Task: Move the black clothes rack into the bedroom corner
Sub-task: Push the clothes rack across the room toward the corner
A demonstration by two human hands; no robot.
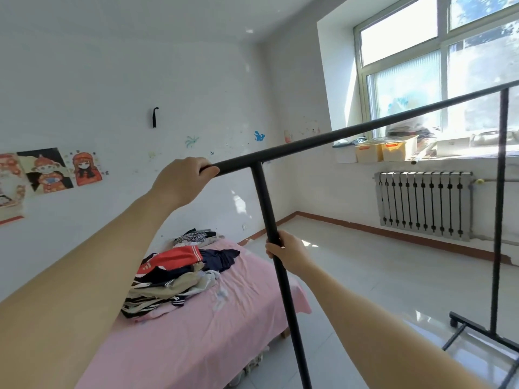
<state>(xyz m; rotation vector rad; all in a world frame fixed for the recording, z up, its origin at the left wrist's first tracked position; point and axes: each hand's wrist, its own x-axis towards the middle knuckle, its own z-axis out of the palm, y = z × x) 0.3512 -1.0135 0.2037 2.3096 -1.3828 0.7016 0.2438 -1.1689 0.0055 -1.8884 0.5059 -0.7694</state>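
Note:
The black clothes rack (pixel 351 130) stands in front of me, empty, its top bar slanting from the centre up to the right edge. My left hand (pixel 182 181) grips the near end of that top bar. My right hand (pixel 286 252) is wrapped around the near upright post, about halfway down. The far upright runs down at the right to a wheeled base (pixel 460 322) on the tiled floor. The room corner (pixel 295 211) lies beyond the rack, between the left wall and the window wall.
A bed with a pink sheet (pixel 213 327) sits at my lower left, with a pile of clothes (pixel 179 273) on it. A grey radiator (pixel 424 203) hangs under the window; boxes stand on the sill (pixel 382 150). Pale floor tiles (pixel 379 265) stretch toward the corner.

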